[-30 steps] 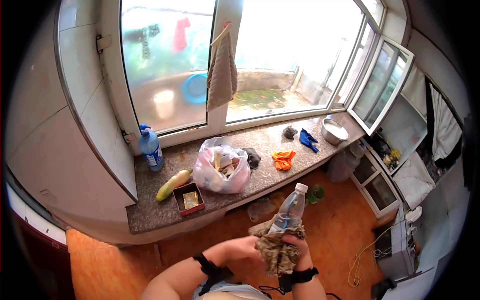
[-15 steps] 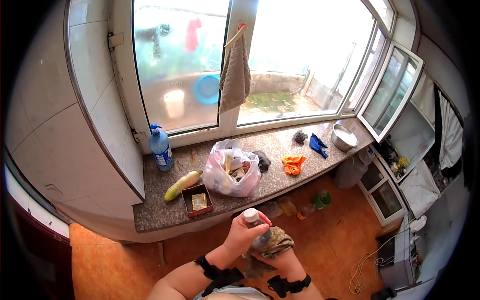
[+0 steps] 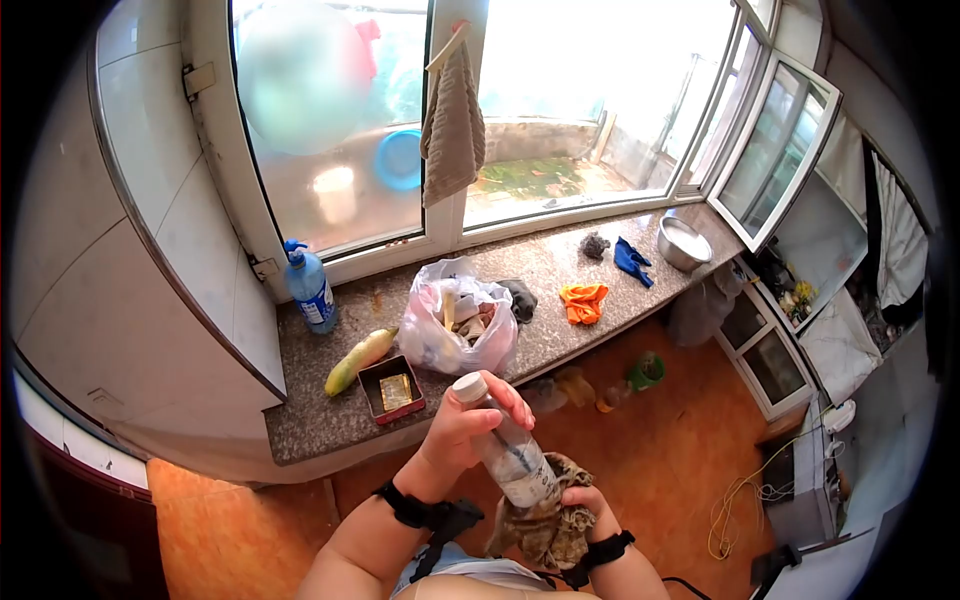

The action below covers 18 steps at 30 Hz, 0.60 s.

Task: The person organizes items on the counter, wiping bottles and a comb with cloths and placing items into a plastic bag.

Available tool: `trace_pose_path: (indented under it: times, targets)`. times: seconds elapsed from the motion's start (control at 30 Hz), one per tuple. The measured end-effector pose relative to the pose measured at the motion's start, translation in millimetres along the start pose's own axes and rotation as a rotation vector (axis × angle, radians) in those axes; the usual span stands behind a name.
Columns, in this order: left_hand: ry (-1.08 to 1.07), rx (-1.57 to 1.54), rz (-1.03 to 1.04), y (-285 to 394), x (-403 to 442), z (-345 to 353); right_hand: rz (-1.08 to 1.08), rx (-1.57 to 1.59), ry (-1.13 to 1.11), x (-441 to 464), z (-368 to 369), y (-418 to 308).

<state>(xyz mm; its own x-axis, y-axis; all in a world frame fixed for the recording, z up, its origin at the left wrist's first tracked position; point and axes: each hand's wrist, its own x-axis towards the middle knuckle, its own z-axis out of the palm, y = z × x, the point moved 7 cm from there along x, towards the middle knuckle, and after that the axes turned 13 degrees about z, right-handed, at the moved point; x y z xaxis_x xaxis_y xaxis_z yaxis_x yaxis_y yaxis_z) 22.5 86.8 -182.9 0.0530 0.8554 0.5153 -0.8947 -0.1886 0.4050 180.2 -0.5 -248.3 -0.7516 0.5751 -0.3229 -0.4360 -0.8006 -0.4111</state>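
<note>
My left hand [image 3: 462, 425] is wrapped round the upper part of a clear plastic bottle [image 3: 515, 462], just under its white cap. The bottle tilts, with its cap toward the upper left. At its lower end my right hand [image 3: 585, 500] grips a crumpled brown patterned cloth [image 3: 540, 530], which lies against the bottle's base. Beyond my hands, on the stone counter, a white plastic bag [image 3: 455, 345] holds mixed items. An open red-rimmed box [image 3: 392, 390] with a gold packet sits near the counter's front edge.
Along the counter [image 3: 370, 295] are a blue pump bottle [image 3: 311, 292], a pale green gourd [image 3: 360, 362], an orange cloth [image 3: 583, 302], a blue glove [image 3: 632, 262] and a metal bowl [image 3: 684, 244]. A green container [image 3: 646, 371] stands on the floor. Yellow cable lies at right.
My left hand has moved from the cloth up to the bottle's neck. The bottle has shifted left and now leans leftward, while my right hand keeps the cloth at its base.
</note>
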Motion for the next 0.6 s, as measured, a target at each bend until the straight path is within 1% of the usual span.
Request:
trace_pose_path:
  times: [0.03,0.07,0.13,0.2,0.23,0.27,0.3,0.37,0.4,0.43,0.47,0.5,0.57,0.6]
  targets:
    - [0.0,-0.002,-0.004,1,2,1,-0.052,0.078,0.082,-3,2,-1]
    - [-0.008,0.138,0.058,6,5,2,-0.028,0.163,0.144,-4,0,5]
    - [-0.042,0.393,0.152,15,6,11,-0.098,0.187,0.102,15,-34,2]
    - [-0.061,0.518,0.212,12,0,29,-0.143,0.217,0.099,26,-39,0]
    - [-0.086,0.572,0.252,11,-3,37,-0.226,0.207,0.139,29,-41,-6]
    - [-0.197,0.676,0.26,8,-8,44,-0.306,0.198,0.176,32,-43,-11]
    - [-0.273,0.758,0.338,8,-10,58,-0.3,0.199,0.172,35,-45,-10]
    - [-0.439,0.867,0.459,10,-14,84,-0.433,-0.1,0.344,30,-53,-21]
    - [-0.528,0.926,0.49,8,-18,93,-0.456,-0.189,0.498,32,-57,-24]
    - [-0.618,0.982,0.52,6,-23,100,-0.533,-0.131,0.394,30,-84,-23]
    - [-0.669,1.018,0.55,4,-27,107,-0.57,-0.171,0.454,30,-89,-24]
    - [-0.689,1.013,0.548,3,-30,111,-0.597,-0.239,0.527,31,-91,-25]
    - [-0.661,1.002,0.552,11,-28,108,-0.622,-0.404,0.64,34,-89,-29]
    - [-0.661,1.003,0.551,14,-27,104,-0.609,-0.475,0.691,37,-89,-33]
